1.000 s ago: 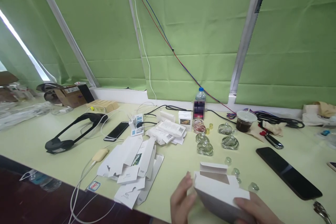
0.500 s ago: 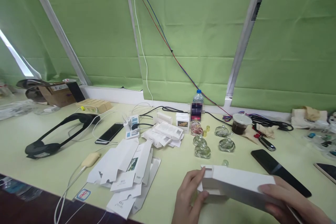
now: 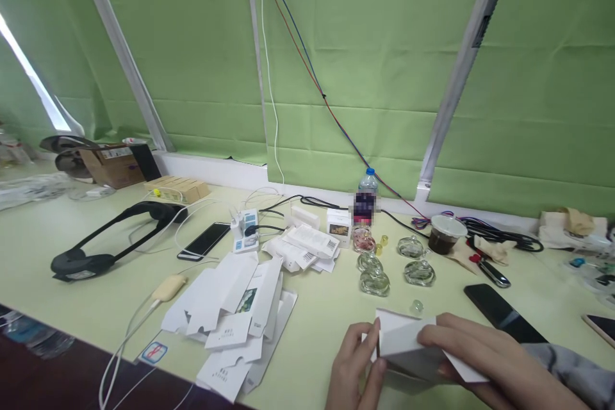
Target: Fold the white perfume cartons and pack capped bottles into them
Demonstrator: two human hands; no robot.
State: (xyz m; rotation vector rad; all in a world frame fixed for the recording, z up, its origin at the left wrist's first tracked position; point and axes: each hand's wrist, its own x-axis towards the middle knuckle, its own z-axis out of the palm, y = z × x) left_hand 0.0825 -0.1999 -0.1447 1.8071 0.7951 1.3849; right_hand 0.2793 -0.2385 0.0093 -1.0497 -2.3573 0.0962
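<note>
White box, low over the near part of the table, between two bare hands. Left hand pinches its left end between thumb and fingers; right hand grips the other end, fingers across the top, thumb unclear. A flap juts out under the right hand, so the step seems to be working the box's ends; next probably calls for steady support and careful folding. Beyond lie flattened cartons, glass bottles, then green curtain.
</note>
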